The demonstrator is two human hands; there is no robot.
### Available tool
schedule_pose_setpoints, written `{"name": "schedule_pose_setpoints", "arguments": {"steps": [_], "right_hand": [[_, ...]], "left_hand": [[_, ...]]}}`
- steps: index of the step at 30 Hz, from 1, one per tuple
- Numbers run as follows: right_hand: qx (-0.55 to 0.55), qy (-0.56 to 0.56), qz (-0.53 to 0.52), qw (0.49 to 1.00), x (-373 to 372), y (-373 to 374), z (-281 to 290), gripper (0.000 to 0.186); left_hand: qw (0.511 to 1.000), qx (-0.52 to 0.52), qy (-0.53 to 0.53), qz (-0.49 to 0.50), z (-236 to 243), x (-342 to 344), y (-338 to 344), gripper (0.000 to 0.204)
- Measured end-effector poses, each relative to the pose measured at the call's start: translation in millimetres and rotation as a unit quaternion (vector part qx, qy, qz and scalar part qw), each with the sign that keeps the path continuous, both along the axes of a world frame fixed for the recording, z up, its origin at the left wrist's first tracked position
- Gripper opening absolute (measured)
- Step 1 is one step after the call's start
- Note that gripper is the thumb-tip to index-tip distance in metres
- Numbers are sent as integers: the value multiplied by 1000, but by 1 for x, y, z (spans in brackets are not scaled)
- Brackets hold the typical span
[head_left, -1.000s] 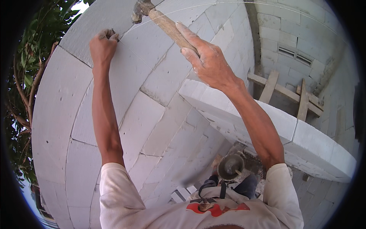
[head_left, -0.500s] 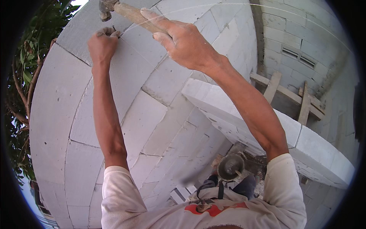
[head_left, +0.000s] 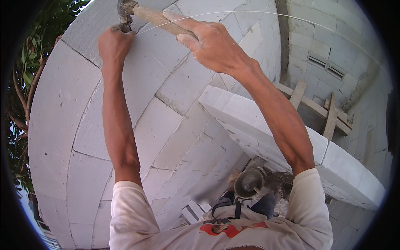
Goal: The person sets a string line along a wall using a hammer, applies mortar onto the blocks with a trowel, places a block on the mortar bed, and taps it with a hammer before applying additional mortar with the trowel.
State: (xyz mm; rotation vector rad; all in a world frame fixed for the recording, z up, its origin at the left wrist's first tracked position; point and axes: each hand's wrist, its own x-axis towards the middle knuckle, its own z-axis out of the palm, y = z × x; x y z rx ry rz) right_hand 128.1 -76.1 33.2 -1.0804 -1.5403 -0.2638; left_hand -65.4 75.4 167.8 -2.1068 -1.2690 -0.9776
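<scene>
High on the pale grey block wall (head_left: 158, 125), my left hand (head_left: 114, 46) is closed in a pinch on a thin dark nail (head_left: 129, 28) at the block face. Fingers hide most of the nail. Wrapped round the wooden handle of a hammer (head_left: 166, 26), my right hand (head_left: 216, 48) has its index finger stretched along the handle. The metal hammer head is right at the pinched fingertips; whether it touches the nail I cannot tell. A thin white string (head_left: 250, 11) runs from beside the left hand across to the right.
A lower block wall (head_left: 271, 121) juts out beneath my right arm. Behind it stand wooden planks (head_left: 329, 116) nailed together. A round dark bowl (head_left: 249, 183) with grey residue sits below, near my legs. Leafy branches (head_left: 31, 79) lie past the wall's left edge.
The hammer head has come down onto the spot at my left fingertips, with my right hand shifting slightly right and down. My left hand keeps its pinch at nearly the same place.
</scene>
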Motion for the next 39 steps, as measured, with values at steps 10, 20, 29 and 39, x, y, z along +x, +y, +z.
{"name": "schedule_pose_setpoints", "arguments": {"steps": [10,20,29,39], "right_hand": [[-71,63,39,995,-7,-8,-4,54],[-61,32,5,998,-10,-5,-12,57],[-207,349,79,911,-25,-101,-51,62],[-335,528,-162,763,-105,-326,-233,57]], "left_hand": [[999,3,-22,-32,-8,0,-5,24],[1000,16,24,-12,-6,4,-7,25],[982,96,-14,-160,-29,-14,-12,24],[611,-656,-162,-413,-327,-55,-174,10]]}}
